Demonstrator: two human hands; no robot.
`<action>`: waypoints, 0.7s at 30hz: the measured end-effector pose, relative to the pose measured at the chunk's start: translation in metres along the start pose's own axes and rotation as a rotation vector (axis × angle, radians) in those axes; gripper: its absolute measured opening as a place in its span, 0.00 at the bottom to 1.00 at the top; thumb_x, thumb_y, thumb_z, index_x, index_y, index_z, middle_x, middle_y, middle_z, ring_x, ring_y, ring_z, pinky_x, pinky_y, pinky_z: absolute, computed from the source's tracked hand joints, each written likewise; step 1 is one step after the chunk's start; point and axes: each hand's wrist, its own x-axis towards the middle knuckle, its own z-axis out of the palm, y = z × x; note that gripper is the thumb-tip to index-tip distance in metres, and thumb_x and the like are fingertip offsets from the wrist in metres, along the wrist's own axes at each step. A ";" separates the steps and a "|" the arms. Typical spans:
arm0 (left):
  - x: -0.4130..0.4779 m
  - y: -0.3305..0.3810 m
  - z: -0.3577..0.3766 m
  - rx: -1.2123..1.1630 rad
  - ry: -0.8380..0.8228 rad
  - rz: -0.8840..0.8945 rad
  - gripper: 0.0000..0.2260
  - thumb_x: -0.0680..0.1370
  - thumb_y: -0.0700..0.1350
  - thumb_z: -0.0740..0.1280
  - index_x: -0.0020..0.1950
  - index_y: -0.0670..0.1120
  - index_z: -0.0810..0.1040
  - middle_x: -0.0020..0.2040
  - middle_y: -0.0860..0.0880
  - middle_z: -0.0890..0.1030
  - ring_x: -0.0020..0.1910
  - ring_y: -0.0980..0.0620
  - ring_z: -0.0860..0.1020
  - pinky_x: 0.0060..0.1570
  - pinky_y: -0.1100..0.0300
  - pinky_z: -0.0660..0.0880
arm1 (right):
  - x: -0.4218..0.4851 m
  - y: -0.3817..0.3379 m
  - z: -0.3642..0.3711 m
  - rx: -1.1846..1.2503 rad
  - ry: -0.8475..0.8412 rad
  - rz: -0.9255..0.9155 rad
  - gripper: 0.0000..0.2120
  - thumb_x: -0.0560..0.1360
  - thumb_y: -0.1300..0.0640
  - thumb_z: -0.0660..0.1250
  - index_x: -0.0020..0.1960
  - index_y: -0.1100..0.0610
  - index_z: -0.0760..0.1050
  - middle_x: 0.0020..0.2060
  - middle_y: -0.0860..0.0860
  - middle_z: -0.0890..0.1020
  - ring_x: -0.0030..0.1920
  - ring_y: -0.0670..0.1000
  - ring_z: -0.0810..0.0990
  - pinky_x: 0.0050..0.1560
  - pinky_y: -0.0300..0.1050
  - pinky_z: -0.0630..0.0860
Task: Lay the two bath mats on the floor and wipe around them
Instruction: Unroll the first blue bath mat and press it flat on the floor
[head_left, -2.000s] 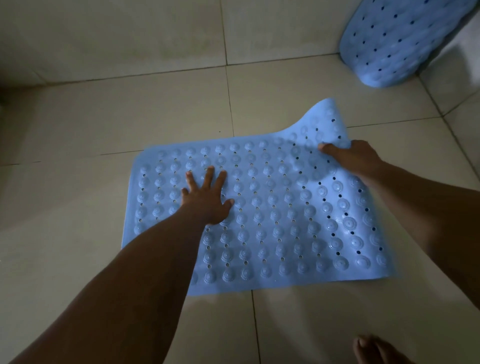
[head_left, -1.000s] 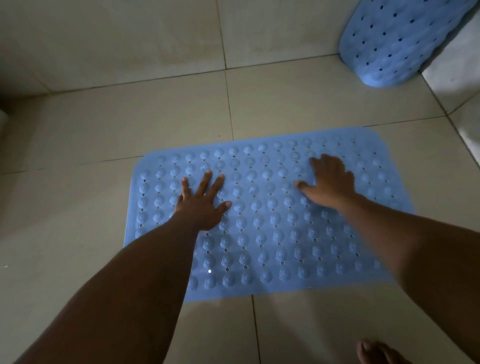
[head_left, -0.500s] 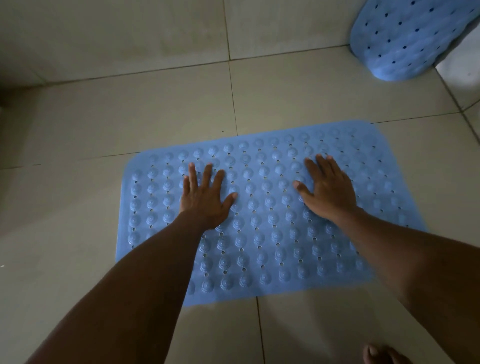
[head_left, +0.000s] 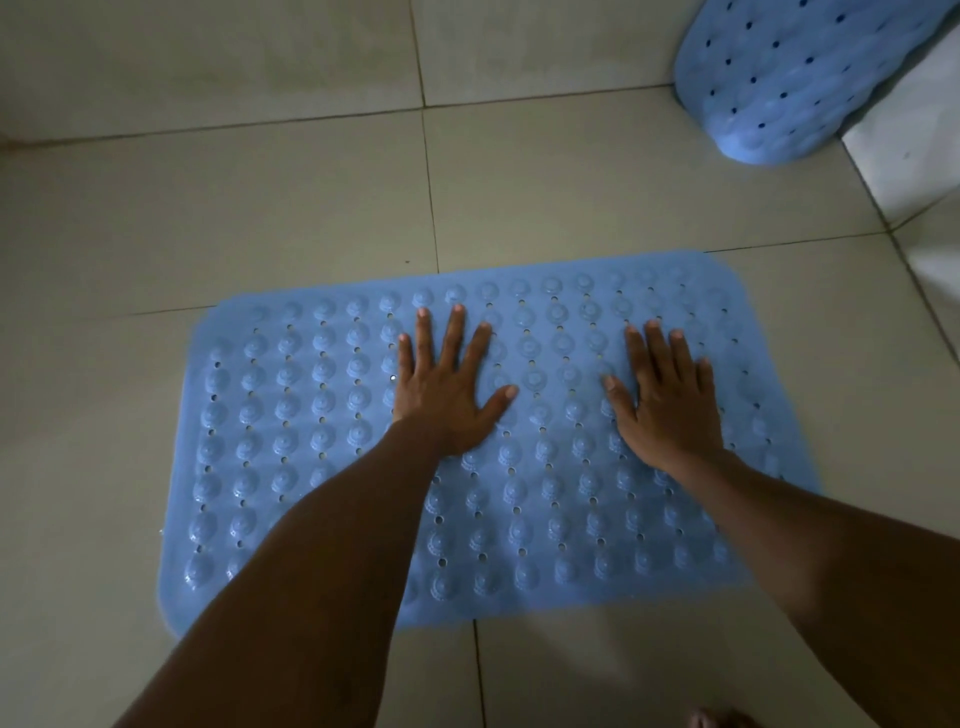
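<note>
where forearms cross, bath mat (head_left: 545, 467) hidden

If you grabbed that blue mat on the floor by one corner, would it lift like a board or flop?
Probably flop: the second mat in the corner stands bent into a curve. The flat mat, under the left hand and right hand, has raised bumps, so gripping it looks easy.

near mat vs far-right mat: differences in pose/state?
The near mat lies flat on the floor tiles; the far mat is curved and propped up. The near mat has the left hand and right hand on it; the far mat is untouched. Both are blue and perforated.
</note>
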 end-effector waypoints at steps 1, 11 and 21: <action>-0.001 0.001 0.001 0.002 0.000 0.003 0.39 0.77 0.74 0.41 0.83 0.56 0.39 0.83 0.49 0.34 0.80 0.37 0.32 0.78 0.36 0.38 | -0.002 0.000 0.000 0.005 -0.002 0.004 0.36 0.77 0.34 0.38 0.82 0.48 0.41 0.82 0.50 0.46 0.81 0.56 0.43 0.79 0.62 0.45; 0.012 0.024 -0.012 -0.035 0.052 0.072 0.36 0.81 0.69 0.47 0.84 0.53 0.46 0.84 0.48 0.42 0.82 0.42 0.35 0.78 0.41 0.35 | 0.036 -0.004 -0.019 0.078 0.183 0.022 0.34 0.77 0.39 0.50 0.77 0.56 0.62 0.77 0.56 0.65 0.77 0.60 0.61 0.73 0.63 0.61; 0.057 0.058 -0.019 -0.079 0.026 0.045 0.33 0.83 0.66 0.46 0.84 0.53 0.46 0.85 0.49 0.45 0.82 0.42 0.38 0.79 0.40 0.38 | 0.079 -0.024 -0.014 0.091 0.247 0.014 0.29 0.79 0.42 0.52 0.73 0.57 0.68 0.72 0.63 0.69 0.73 0.65 0.66 0.68 0.62 0.66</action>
